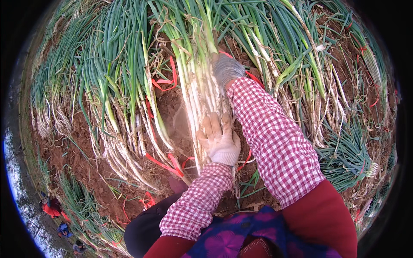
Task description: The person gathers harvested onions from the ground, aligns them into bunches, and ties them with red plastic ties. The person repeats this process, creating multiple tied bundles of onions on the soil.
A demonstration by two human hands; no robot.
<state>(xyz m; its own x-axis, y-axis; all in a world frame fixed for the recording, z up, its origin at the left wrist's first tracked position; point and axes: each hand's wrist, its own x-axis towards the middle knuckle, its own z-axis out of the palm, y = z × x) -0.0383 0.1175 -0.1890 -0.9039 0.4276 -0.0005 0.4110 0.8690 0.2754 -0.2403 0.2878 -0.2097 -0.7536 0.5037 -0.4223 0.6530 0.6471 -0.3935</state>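
A thick bundle of long green onions (192,87) lies in front of me, white stems towards me and green leaves away. My left hand (219,138), in a cream knit glove, rests flat on the lower white stems with its fingers extended. Farther up, my right hand (228,70) in a grey glove curls around the bundle's right side. The stems hide its fingertips. Red plastic ribbon (250,159) shows at the lower right of the bundle, and more red ribbon (167,79) lies to its left. Haze or blur softens the stems near my hands.
Loose green onions lie in rows at the left (125,129) and right (290,77) on brown soil (80,161). A tied bundle (371,61) lies at far right, with another bundle (348,154) below it. Several people, one in red (51,208), are at lower left.
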